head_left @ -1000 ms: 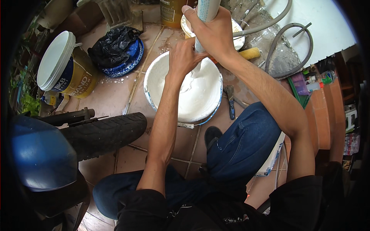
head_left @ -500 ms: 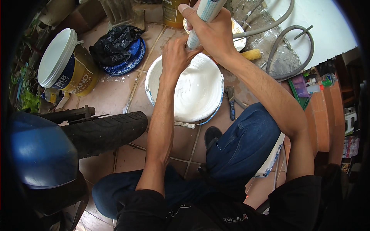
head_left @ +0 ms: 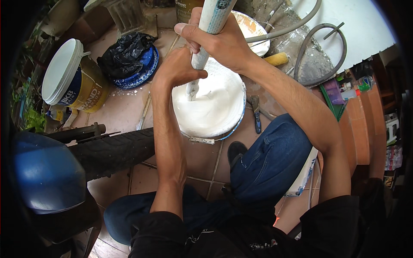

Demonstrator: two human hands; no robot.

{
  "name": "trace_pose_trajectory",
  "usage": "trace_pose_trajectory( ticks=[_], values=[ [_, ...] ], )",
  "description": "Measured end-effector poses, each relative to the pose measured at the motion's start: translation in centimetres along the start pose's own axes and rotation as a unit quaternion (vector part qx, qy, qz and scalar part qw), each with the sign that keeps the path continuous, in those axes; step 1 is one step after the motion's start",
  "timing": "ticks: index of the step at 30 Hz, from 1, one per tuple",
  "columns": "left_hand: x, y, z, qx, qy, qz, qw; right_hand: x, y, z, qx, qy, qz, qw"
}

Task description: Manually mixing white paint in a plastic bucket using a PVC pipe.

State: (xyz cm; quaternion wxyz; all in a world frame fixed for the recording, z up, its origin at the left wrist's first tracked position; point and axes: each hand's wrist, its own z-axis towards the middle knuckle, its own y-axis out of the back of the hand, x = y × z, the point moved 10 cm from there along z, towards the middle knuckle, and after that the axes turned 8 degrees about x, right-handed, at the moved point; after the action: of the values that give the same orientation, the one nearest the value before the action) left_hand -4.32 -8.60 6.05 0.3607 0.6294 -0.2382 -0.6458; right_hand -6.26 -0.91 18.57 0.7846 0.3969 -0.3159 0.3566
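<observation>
Pipe (head_left: 200, 59), left grip (head_left: 174, 71), right grip (head_left: 228, 46) shifted leftward, pipe in white paste (head_left: 217, 114)

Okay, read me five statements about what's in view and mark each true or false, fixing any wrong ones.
1. The right hand grips the tube higher up than the left hand. True.
2. The tube's lower end points away from the bucket. False: it points down at the white paint inside.
3. The scraper lies right of the bucket. True.
4. The black bag sits on the tyre. False: it lies on the blue disc.
5. The roller is yellow. True.
</observation>
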Motion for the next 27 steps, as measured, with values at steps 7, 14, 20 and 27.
trace_pose_trajectory(
  ticks=[7,14,20,27],
  values=[
    [-2.7,-1.8,-0.3,0.068,-0.007,-0.021,0.997,0.2,0.4,0.0,-0.015,-0.037,0.001,0.999],
    [-4.0,-2.5,0.8,-0.032,-0.085,-0.064,0.994,-1.0,2.1,-0.3,-0.071,-0.052,-0.11,0.99],
    [-4.5,-1.6,0.7,-0.189,-0.108,-0.06,0.974,-0.2,2.9,-0.7,-0.123,-0.004,-0.14,0.983],
    [-2.7,-0.4,0.4,-0.279,-0.07,-0.011,0.958,-0.1,1.9,-0.4,-0.083,-0.002,-0.13,0.988]
  ],
)
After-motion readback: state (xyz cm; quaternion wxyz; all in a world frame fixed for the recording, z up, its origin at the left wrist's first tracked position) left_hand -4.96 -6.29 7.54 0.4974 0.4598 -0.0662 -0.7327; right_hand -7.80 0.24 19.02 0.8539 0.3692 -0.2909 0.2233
